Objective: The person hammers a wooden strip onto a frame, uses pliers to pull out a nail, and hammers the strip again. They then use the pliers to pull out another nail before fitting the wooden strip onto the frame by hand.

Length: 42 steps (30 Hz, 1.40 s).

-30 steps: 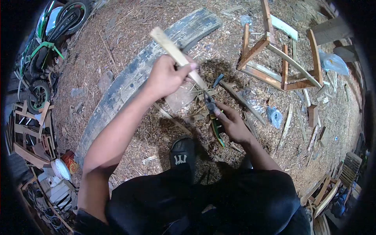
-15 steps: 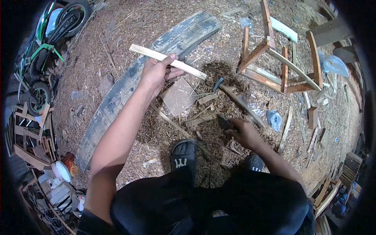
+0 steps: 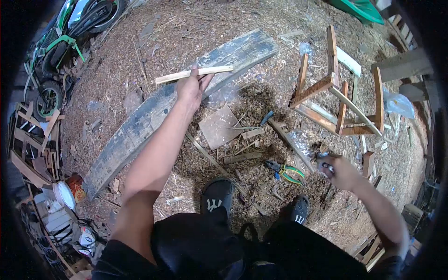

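Note:
My left hand (image 3: 190,88) is closed around a pale wooden strip (image 3: 210,70), holding it up above a long, weathered curved plank (image 3: 140,123). On the right, my right hand (image 3: 343,171), somewhat blurred, has its fingers gathered on a small bluish plastic bag (image 3: 323,158); the bag is mostly hidden by the hand. Pliers with green and yellow handles (image 3: 291,173) lie on the ground left of that hand. A hammer (image 3: 289,140) rests between the hands, its head pointing away from me. Close to it lies a flat square piece (image 3: 220,127).
A wooden frame of slats (image 3: 333,86) stands at the upper right, near a clear plastic bag (image 3: 396,105). Wood chips and offcuts cover the floor around my sandals (image 3: 217,193). A green motorbike (image 3: 58,51) is at upper left, with scrap wood (image 3: 32,163) below it.
My right hand has left the pliers on the ground and moved right to the small plastic bag. My left hand still holds the strip, now turned to a different angle. The view has shifted.

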Motion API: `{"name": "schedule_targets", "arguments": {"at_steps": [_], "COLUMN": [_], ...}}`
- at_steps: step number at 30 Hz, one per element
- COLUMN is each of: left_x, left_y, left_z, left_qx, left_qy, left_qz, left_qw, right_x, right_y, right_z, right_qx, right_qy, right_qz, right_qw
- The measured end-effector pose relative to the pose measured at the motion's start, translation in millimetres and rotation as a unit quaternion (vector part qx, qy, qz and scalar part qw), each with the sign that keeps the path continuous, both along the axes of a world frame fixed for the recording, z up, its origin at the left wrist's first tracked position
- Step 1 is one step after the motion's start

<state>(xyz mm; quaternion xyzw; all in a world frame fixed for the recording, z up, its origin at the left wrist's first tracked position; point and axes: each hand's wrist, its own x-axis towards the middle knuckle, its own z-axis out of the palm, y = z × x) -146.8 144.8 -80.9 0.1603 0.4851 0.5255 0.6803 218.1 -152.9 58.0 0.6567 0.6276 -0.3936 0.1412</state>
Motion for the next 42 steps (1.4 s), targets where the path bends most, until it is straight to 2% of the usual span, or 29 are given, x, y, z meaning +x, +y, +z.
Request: {"name": "schedule_targets", "arguments": {"at_steps": [2,3,4,5,7,8,10,11,12,13,14,16,18,19,20,22,23,24,26,30,32,33,36,42], "left_x": [1,1,-2,-7,-15,-20,-27,-31,-36,-41,-44,-45,-45,-43,-40,-33,-28,-23,-13,-9,-9,-9,-8,-8], "left_y": [-2,-4,-7,-11,-21,-22,-24,-23,-21,-17,-13,-6,0,4,7,12,15,14,16,23,23,23,25,26], "left_z": [0,7,14,23,37,43,51,51,47,39,30,11,0,-5,-9,-18,-23,-25,-23,-26,-26,-27,-29,-28], "left_qx": [-0.023,-0.037,-0.040,-0.060,-0.094,-0.095,-0.026,0.099,0.098,0.275,0.440,0.446,0.460,0.467,0.462,0.490,0.517,0.515,0.540,0.558,0.547,0.548,0.547,0.553], "left_qy": [0.046,0.118,0.119,0.177,0.315,0.318,0.468,0.620,0.617,0.677,0.706,0.677,0.678,0.676,0.676,0.653,0.618,0.615,0.617,0.609,0.614,0.617,0.619,0.626], "left_qz": [-0.056,-0.076,-0.070,-0.128,-0.239,-0.240,-0.332,-0.307,-0.307,-0.249,-0.179,-0.198,-0.212,-0.197,-0.197,-0.188,-0.200,-0.204,-0.209,-0.216,-0.224,-0.216,-0.212,-0.199], "left_qw": [0.997,0.989,0.990,0.974,0.914,0.912,0.819,0.715,0.718,0.636,0.525,0.551,0.532,0.535,0.539,0.546,0.557,0.562,0.533,0.521,0.524,0.521,0.522,0.512], "right_x": [-12,-18,-23,-29,-43,-47,-51,-52,-50,-47,-44,-47,-56,-57,-60,-77,-70,-76,-100,-120,-124,-126,-133,-145], "right_y": [4,3,0,-4,-13,-15,-17,-19,-19,-18,-15,-3,8,10,14,27,21,26,50,87,100,106,106,111], "right_z": [-35,-58,-77,-94,-120,-127,-135,-142,-147,-152,-153,-138,-119,-123,-120,-102,-125,-118,-95,-90,-94,-105,-110,-126], "right_qx": [0.042,0.093,0.143,0.142,0.233,0.232,0.296,0.311,0.310,0.294,0.279,0.252,0.235,0.290,0.287,0.203,0.248,0.243,0.284,0.354,0.371,0.404,0.420,0.426], "right_qy": [0.024,0.012,0.002,0.005,-0.031,-0.028,-0.049,-0.072,-0.074,-0.080,-0.085,-0.058,-0.008,-0.007,-0.008,0.088,0.124,0.120,0.204,0.205,0.160,0.163,0.180,0.137], "right_qz": [-0.013,-0.039,-0.067,-0.064,-0.077,-0.079,-0.075,-0.065,-0.062,-0.050,-0.039,-0.071,-0.143,-0.120,-0.116,-0.267,-0.234,-0.236,-0.310,-0.293,-0.225,-0.195,-0.195,-0.187], "right_qw": [0.999,0.995,0.987,0.988,0.969,0.969,0.951,0.945,0.946,0.951,0.956,0.963,0.961,0.949,0.951,0.938,0.932,0.933,0.884,0.864,0.887,0.879,0.868,0.874]}}
